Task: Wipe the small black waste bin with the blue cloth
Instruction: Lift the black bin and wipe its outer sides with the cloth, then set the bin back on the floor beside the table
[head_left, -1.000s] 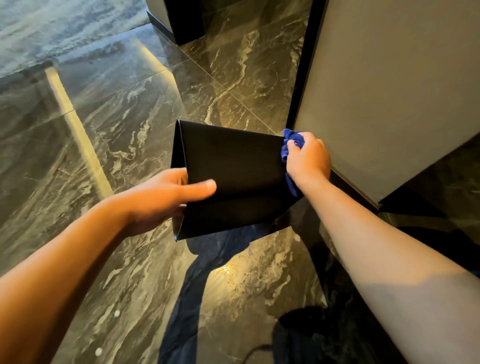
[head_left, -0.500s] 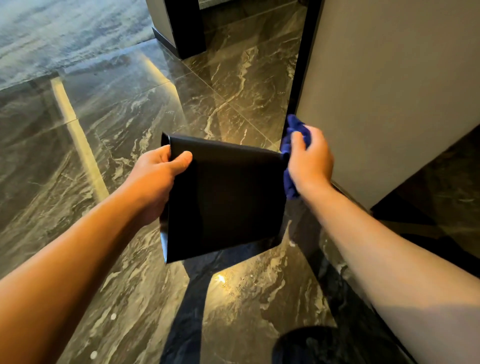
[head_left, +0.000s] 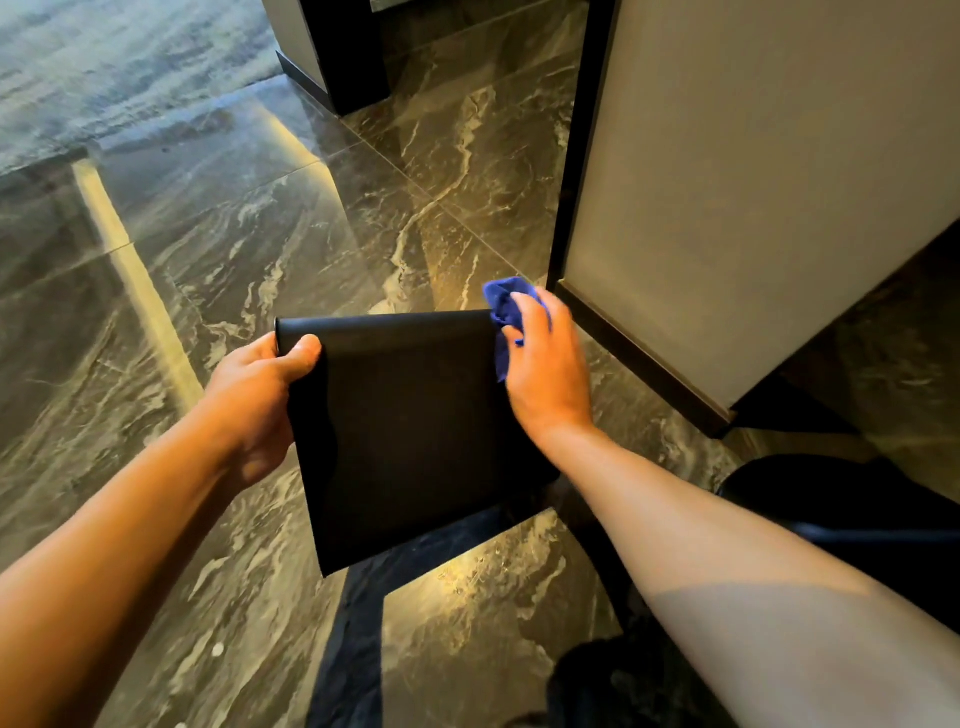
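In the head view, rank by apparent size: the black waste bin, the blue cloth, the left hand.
1. black waste bin, largest
2. left hand, though nearer the camera
3. blue cloth, smallest; mostly hidden by the right hand

You stand on a glossy dark marble floor (head_left: 218, 234); a beige panel with black trim (head_left: 727, 171) rises at your right.
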